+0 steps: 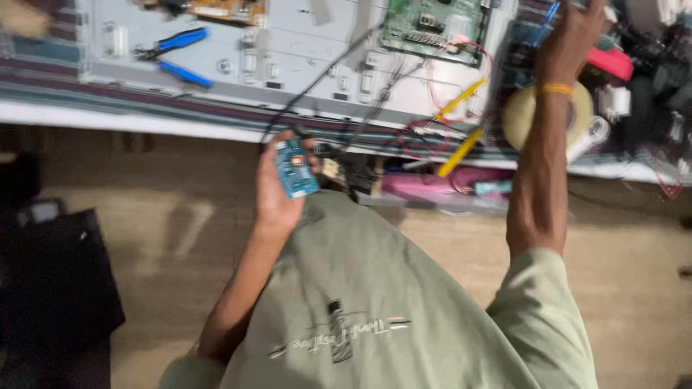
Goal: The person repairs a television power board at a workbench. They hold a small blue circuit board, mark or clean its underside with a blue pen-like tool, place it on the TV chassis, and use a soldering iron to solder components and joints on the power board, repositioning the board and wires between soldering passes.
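One small blue circuit board (pixel 295 169) lies clasped in the left hand (pixel 277 187) below the bench edge, black wires trailing up to one green board (pixel 431 23), while the right hand (pixel 573 32), fingers spread, reaches past one tape roll (pixel 520 115) and two yellow probes (pixel 461 97).

A tan floor (pixel 447 245) is seen from above, softly lit and blurred. Along the top runs a bench (pixel 144 115) with a white front edge, draped in striped cloth (pixel 65 90). A dark bag (pixel 50 281) lies at the lower left.
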The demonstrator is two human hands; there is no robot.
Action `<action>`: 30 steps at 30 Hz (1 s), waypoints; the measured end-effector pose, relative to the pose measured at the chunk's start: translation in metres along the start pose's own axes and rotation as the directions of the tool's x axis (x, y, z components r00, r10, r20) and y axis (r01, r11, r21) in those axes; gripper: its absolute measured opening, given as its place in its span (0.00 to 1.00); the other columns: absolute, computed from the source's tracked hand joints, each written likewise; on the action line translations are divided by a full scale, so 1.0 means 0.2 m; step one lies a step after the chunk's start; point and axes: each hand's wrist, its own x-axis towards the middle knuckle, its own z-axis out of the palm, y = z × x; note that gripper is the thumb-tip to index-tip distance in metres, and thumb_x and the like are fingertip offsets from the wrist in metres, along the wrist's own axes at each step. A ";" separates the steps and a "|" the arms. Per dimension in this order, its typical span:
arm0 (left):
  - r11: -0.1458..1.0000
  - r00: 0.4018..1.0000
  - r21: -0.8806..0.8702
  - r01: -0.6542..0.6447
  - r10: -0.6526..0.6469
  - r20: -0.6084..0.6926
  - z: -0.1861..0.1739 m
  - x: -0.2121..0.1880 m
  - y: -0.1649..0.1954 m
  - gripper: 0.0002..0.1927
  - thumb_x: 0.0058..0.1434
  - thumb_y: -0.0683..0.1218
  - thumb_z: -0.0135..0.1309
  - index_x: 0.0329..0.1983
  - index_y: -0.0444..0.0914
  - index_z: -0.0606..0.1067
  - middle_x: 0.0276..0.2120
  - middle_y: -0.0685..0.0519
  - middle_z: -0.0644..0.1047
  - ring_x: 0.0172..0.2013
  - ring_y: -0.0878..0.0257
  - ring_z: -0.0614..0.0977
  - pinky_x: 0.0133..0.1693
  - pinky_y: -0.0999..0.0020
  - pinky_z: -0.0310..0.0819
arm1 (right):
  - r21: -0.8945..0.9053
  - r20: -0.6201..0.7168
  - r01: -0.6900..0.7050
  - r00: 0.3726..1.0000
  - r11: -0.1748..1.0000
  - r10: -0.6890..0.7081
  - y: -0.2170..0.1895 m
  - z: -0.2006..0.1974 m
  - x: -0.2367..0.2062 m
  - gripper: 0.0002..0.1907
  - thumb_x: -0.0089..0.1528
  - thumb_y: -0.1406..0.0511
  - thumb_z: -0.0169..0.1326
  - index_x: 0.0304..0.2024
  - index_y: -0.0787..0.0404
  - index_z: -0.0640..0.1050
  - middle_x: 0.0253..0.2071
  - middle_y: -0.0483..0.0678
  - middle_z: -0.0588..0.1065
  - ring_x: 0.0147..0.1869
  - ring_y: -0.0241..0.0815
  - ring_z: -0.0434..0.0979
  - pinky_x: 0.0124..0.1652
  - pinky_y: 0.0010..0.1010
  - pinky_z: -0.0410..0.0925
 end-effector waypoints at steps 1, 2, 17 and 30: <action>1.000 1.000 0.022 -0.011 0.011 0.002 0.00 0.00 0.00 0.17 0.76 0.55 0.44 0.59 0.41 0.70 0.47 0.43 0.79 0.39 0.56 0.81 0.44 0.59 0.78 | 0.004 -0.046 -0.019 0.999 1.000 0.019 -0.07 -0.02 0.01 0.19 0.60 0.77 0.52 0.52 0.64 0.81 0.55 0.63 0.72 0.53 0.56 0.70 0.49 0.46 0.66; 0.999 1.000 0.039 -0.024 0.024 0.006 0.00 0.01 -0.01 0.19 0.75 0.56 0.44 0.60 0.40 0.70 0.48 0.43 0.80 0.40 0.56 0.81 0.44 0.59 0.78 | 0.164 -0.121 0.000 0.992 0.986 0.020 -0.18 -0.06 0.02 0.18 0.60 0.79 0.51 0.52 0.67 0.79 0.56 0.62 0.70 0.57 0.57 0.70 0.53 0.44 0.67; 0.861 0.995 0.509 0.006 -0.055 0.082 0.05 0.51 0.09 0.19 0.72 0.55 0.48 0.59 0.39 0.73 0.51 0.55 0.74 0.52 0.67 0.76 0.52 0.69 0.73 | 0.761 0.427 -0.142 0.844 0.633 -0.324 -1.63 -0.35 -0.06 0.33 0.57 0.53 0.68 0.60 0.58 0.76 0.72 0.58 0.62 0.71 0.58 0.67 0.66 0.50 0.62; 0.552 0.990 0.822 -0.138 0.098 0.101 0.05 0.56 0.54 0.31 0.71 0.62 0.45 0.69 0.39 0.61 0.57 0.48 0.75 0.51 0.62 0.81 0.48 0.66 0.77 | 0.646 0.450 -0.157 0.869 0.747 -0.206 -1.55 0.26 0.23 0.30 0.53 0.54 0.69 0.54 0.58 0.77 0.70 0.55 0.67 0.69 0.61 0.66 0.65 0.52 0.60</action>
